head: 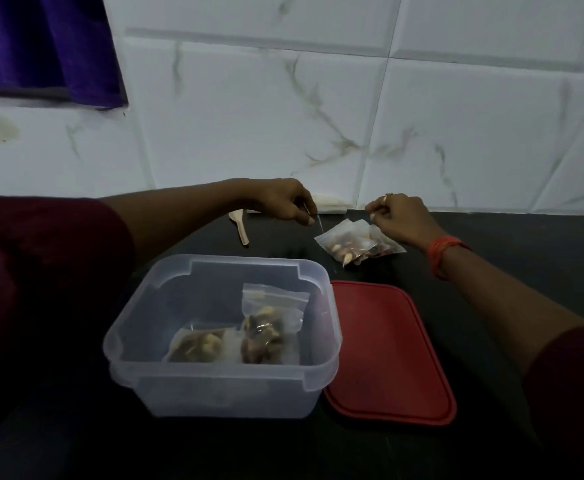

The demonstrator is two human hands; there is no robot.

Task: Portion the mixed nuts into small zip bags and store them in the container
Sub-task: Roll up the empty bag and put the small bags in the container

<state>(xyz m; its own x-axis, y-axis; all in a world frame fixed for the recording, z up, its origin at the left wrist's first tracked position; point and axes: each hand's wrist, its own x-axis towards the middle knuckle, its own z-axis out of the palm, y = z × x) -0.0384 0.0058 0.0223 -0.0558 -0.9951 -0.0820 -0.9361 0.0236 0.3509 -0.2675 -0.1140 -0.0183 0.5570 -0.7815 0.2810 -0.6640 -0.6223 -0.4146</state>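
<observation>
The dark surface (491,258) is carrying everything; nearest the person the clear container (214,263) is standing open, with two filled zip bags (262,327) lying inside it; the red lid (387,351) is lying flat just to its right. The left hand (283,199) is pinching a thin clear edge (319,225), probably a bag's lip; the right hand (401,216) is curling its fingers with the tips together, and I cannot tell whether it is holding anything. The filled bags on the surface (356,244) are lying between the hands, just below the right one and nearer to it, long axis running left to right; the container is sitting toward the person and leftward from them. A wooden spoon (240,226) is resting beside the left hand.
</observation>
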